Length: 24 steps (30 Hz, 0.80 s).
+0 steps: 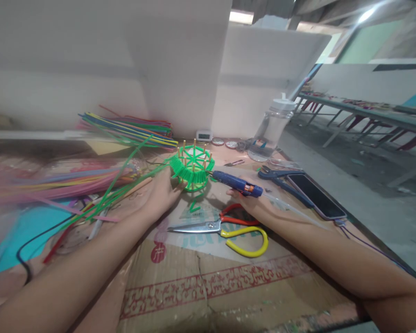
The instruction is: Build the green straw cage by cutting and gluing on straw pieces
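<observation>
A round green frame, made of fuzzy pipe cleaners around upright wooden sticks, stands at the middle of the table. My left hand grips its left side, the fingers partly hidden behind it. In my right hand is a blue glue gun, its nozzle pointing left at the frame's right side. Whether the nozzle touches it I cannot tell. Short green pipe cleaner pieces lie just in front of the frame. Scissors with red and yellow handles lie between my forearms, blades to the left.
Bundles of coloured pipe cleaners lie at the back left, with more at the left. To the right are blue-handled pliers, a phone and a water bottle. A small white digital clock stands behind the frame.
</observation>
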### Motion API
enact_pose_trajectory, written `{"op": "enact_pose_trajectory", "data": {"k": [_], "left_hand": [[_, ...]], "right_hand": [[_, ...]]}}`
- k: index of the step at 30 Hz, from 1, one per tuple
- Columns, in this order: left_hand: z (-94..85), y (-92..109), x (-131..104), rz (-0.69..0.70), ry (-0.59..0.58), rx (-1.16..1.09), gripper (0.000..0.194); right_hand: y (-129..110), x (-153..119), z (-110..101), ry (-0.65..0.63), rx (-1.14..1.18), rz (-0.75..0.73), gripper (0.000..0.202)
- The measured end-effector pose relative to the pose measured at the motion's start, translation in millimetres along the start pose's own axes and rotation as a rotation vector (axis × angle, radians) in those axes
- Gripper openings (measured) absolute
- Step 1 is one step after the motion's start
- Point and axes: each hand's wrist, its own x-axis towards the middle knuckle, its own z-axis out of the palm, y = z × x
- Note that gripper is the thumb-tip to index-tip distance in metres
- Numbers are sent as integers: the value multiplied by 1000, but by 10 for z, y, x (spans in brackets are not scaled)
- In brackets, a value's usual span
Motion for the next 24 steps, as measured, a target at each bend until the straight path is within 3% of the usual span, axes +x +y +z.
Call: {"op": "enact_pose_trajectory", "data": {"k": [24], "left_hand": [[-30, 54, 8, 65, -10, 17, 26]], "right_hand": [[-75, -1, -5, 17, -32, 82, 32]]}}
